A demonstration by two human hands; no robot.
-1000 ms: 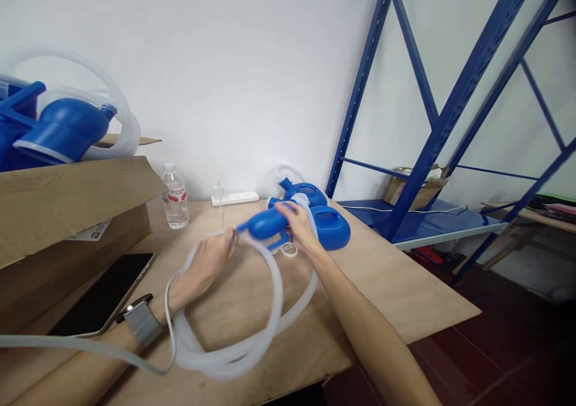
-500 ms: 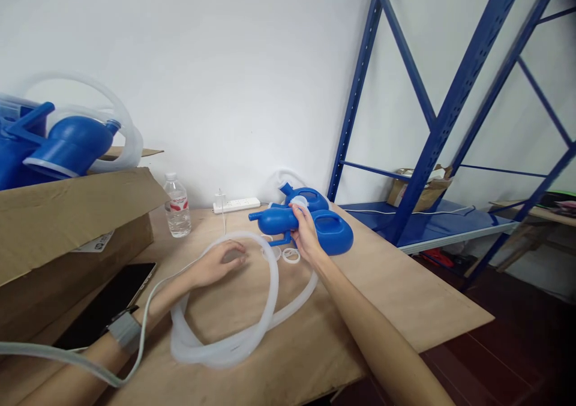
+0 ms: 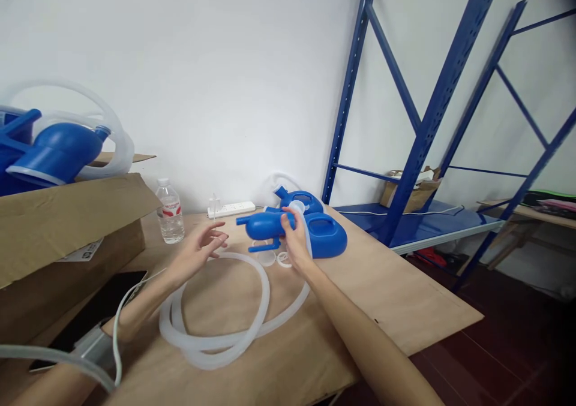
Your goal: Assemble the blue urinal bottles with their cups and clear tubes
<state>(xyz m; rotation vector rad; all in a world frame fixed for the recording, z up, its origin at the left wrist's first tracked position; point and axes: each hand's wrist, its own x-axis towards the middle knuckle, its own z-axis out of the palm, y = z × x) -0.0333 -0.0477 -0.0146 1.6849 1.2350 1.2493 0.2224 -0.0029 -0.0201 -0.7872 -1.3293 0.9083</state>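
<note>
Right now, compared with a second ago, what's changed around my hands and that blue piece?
Your left hand has come off the spout of the blue piece and drawn back left, open. The tubing loop has sunk a little away from the spout. Your right hand still holds the blue piece; the water bottle hasn't moved.

Smooth plastic spouted cup (image 3: 261, 226), translucent plastic hose (image 3: 266, 289), matt cardboard box (image 3: 76, 217), smooth wooden tabletop (image 3: 387, 292)
</note>
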